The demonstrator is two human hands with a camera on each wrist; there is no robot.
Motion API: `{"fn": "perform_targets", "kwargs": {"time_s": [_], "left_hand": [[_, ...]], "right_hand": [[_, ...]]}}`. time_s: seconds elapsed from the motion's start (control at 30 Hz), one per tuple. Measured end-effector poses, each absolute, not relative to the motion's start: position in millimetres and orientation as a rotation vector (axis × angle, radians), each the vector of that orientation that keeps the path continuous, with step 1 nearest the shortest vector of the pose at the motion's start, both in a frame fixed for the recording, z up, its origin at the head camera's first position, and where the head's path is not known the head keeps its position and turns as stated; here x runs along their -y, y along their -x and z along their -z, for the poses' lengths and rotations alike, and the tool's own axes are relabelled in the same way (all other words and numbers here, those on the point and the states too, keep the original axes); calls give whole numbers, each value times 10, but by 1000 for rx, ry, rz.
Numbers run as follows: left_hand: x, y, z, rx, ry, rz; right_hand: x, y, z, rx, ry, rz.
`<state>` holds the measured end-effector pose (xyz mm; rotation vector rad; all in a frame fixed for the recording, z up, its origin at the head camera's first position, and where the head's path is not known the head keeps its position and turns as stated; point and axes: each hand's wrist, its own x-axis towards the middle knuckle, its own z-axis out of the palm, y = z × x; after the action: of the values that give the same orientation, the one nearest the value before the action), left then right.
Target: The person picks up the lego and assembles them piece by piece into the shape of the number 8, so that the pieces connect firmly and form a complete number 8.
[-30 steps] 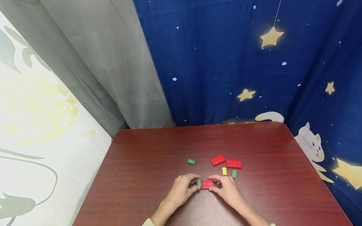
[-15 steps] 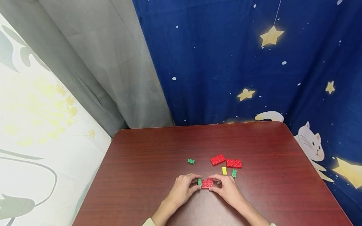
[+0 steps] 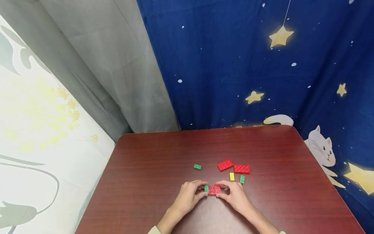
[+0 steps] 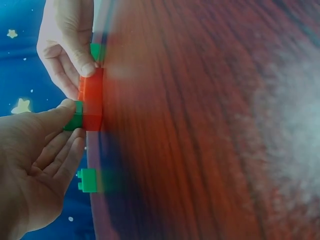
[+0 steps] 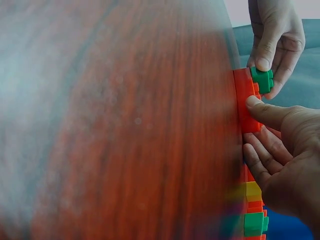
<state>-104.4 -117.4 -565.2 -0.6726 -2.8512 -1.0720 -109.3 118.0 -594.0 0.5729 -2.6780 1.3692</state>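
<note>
A red toy brick (image 3: 214,190) lies on the table near its front, between both hands. On its left end sits a small green brick (image 3: 206,189), seated on the studded side as the left wrist view shows. My left hand (image 3: 188,196) pinches this green brick (image 4: 75,119) between thumb and fingers. From the other side my right hand (image 3: 237,197) holds the red brick (image 5: 244,100), thumb on its near face in the right wrist view. The far fingertips of the right hand are partly hidden behind the red brick.
Beyond the hands lie two red bricks (image 3: 225,165), a yellow brick (image 3: 232,176) and a green brick (image 3: 242,179). Another green brick (image 3: 197,167) lies farther left. The wooden table (image 3: 152,156) ends at curtains (image 3: 233,65) behind.
The left hand has brought the green brick slightly right, from beside the red brick's left end to on top of it. The right hand has stayed in place.
</note>
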Motion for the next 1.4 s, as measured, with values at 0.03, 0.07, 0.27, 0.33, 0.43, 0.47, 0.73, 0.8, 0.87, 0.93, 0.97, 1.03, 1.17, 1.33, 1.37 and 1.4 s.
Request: {"fn": "perform_targets", "kwargs": {"time_s": [0.03, 0.07, 0.27, 0.33, 0.43, 0.47, 0.73, 0.8, 0.87, 0.93, 0.97, 1.03, 1.17, 1.33, 1.37, 1.4], "left_hand": [[1177, 1042, 5657, 2846, 675, 1074], [1179, 1040, 5662, 2840, 678, 1073], [1192, 1038, 5690, 2811, 718, 1074], [1197, 1041, 5694, 2804, 732, 1080], [1205, 1041, 5697, 2798, 743, 1090], [1207, 1041, 5699, 2797, 745, 1090], [1213, 1061, 5712, 2806, 756, 1094], [1214, 1069, 5712, 2805, 761, 1102], [1215, 1079, 5711, 2802, 757, 1119], [1215, 1088, 5714, 2801, 749, 1148], [1215, 1091, 5717, 2799, 744, 1167], [1217, 1093, 5728, 2796, 729, 1209], [1221, 1077, 5754, 2796, 705, 1280], [1231, 1061, 5783, 2799, 676, 1349], [1234, 1062, 5790, 2799, 673, 1356], [1236, 1062, 5795, 2801, 672, 1355]], "right_hand": [[-1181, 1095, 5943, 2676, -575, -1370], [-1182, 1096, 5945, 2674, -577, -1372], [-1190, 1095, 5943, 2685, -570, -1372], [-1189, 1094, 5942, 2683, -567, -1377], [-1185, 1090, 5949, 2668, -578, -1382], [-1182, 1088, 5955, 2660, -584, -1383], [-1191, 1082, 5984, 2621, -613, -1372], [-1199, 1081, 5987, 2617, -626, -1372], [-1209, 1080, 5988, 2605, -644, -1376], [-1221, 1076, 5984, 2583, -660, -1415], [-1227, 1071, 5982, 2571, -663, -1448], [-1237, 1057, 5979, 2538, -658, -1536], [-1253, 1024, 5974, 2436, -586, -1697], [-1289, 1033, 5960, 2278, -438, -1613], [-1298, 1040, 5953, 2255, -405, -1583], [-1307, 1049, 5946, 2236, -374, -1556]]}}
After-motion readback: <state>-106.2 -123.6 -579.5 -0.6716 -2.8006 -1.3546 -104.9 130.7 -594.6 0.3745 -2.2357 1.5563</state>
